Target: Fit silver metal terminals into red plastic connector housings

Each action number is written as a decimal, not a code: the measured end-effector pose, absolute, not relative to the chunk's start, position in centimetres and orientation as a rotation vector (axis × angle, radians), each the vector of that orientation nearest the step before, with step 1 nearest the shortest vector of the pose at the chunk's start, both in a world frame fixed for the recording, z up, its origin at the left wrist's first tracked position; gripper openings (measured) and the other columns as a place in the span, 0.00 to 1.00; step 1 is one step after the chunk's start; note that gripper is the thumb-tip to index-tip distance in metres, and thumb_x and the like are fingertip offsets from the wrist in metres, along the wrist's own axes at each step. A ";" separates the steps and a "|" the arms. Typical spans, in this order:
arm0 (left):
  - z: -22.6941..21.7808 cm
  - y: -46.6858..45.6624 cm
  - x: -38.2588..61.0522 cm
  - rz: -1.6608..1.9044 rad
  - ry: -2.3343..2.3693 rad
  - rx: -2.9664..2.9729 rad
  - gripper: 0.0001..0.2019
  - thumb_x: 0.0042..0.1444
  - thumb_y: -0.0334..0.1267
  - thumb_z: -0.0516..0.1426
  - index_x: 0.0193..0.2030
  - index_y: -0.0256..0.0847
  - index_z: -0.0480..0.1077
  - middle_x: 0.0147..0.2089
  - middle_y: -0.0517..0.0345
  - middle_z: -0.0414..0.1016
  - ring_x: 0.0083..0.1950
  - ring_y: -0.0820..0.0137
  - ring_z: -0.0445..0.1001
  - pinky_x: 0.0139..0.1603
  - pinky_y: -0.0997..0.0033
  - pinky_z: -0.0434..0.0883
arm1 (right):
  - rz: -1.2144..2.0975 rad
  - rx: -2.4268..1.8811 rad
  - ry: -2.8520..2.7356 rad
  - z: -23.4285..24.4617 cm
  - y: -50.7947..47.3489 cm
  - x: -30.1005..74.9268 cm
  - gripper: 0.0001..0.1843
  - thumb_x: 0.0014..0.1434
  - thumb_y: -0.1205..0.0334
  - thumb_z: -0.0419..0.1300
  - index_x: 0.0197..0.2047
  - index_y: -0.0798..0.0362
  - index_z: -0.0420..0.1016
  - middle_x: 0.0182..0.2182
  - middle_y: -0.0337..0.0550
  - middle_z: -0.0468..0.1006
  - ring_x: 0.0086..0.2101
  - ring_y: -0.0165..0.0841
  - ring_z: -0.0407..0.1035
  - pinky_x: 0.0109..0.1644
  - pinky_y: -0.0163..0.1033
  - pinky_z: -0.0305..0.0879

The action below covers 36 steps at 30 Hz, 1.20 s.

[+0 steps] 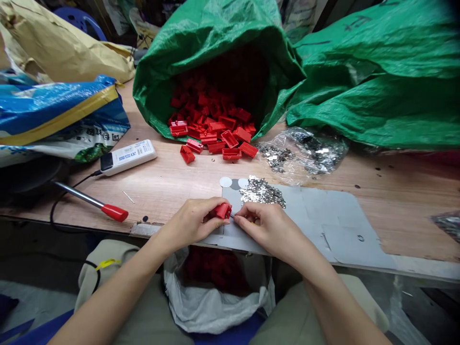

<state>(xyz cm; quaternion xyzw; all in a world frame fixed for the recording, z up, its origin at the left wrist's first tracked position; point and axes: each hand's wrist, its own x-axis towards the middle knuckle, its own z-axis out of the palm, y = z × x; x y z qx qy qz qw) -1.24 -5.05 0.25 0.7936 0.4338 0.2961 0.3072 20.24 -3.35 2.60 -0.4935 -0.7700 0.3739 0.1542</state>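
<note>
My left hand (194,223) is closed around a small red plastic housing (223,210) at the near edge of the wooden table (172,187). My right hand (268,225) pinches a tiny metal piece against the housing's right side. Just beyond my hands lies a heap of small silver metal clips (262,192) on a grey cardboard sheet (323,215). Farther back, several red housings (219,136) spill from an open green sack (215,57).
A clear bag of metal clips (305,153) lies right of the red pile. A second green sack (381,81) fills the back right. A white device (127,156), a red-handled tool (93,202) and a blue bag (53,115) sit at left. A white bag (212,297) with red parts hangs between my knees.
</note>
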 end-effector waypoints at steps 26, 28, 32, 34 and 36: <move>0.1 -5.0 -1.2 0.815 1.124 2.092 0.06 0.63 0.39 0.59 0.38 0.40 0.67 0.31 0.63 0.67 0.31 0.75 0.64 0.34 0.77 0.64 | 0.879 -1.530 -2.318 2.9 -3.6 18.8 0.09 0.61 0.67 0.58 0.28 0.51 0.71 0.24 0.40 0.76 0.26 0.34 0.67 0.31 0.37 0.53; 0.1 -5.0 -1.2 0.817 1.122 2.092 0.06 0.63 0.38 0.59 0.39 0.40 0.67 0.31 0.63 0.66 0.31 0.75 0.64 0.34 0.77 0.64 | 0.824 -1.546 -2.335 2.8 -3.7 18.6 0.09 0.61 0.68 0.58 0.29 0.51 0.71 0.23 0.40 0.75 0.25 0.33 0.66 0.31 0.37 0.53; 0.2 -5.1 -1.3 0.818 1.128 2.083 0.05 0.62 0.37 0.59 0.41 0.40 0.68 0.31 0.64 0.68 0.31 0.76 0.65 0.35 0.78 0.64 | 0.960 -1.510 -2.278 2.7 -3.1 19.0 0.08 0.61 0.66 0.59 0.30 0.52 0.73 0.25 0.41 0.77 0.27 0.34 0.68 0.31 0.36 0.56; 0.3 -5.1 -1.4 0.818 1.147 2.083 0.06 0.62 0.37 0.60 0.43 0.40 0.70 0.32 0.63 0.69 0.31 0.76 0.65 0.35 0.78 0.64 | 1.160 -1.454 -2.188 2.8 -2.7 19.5 0.08 0.62 0.63 0.59 0.31 0.52 0.75 0.25 0.41 0.77 0.26 0.33 0.69 0.30 0.35 0.58; 0.3 -5.1 -1.4 0.818 1.159 2.087 0.07 0.62 0.38 0.60 0.44 0.39 0.70 0.32 0.63 0.70 0.30 0.76 0.65 0.34 0.78 0.64 | 1.325 -1.410 -2.111 3.0 -2.3 20.0 0.09 0.63 0.60 0.59 0.32 0.53 0.75 0.24 0.39 0.76 0.24 0.31 0.67 0.29 0.34 0.58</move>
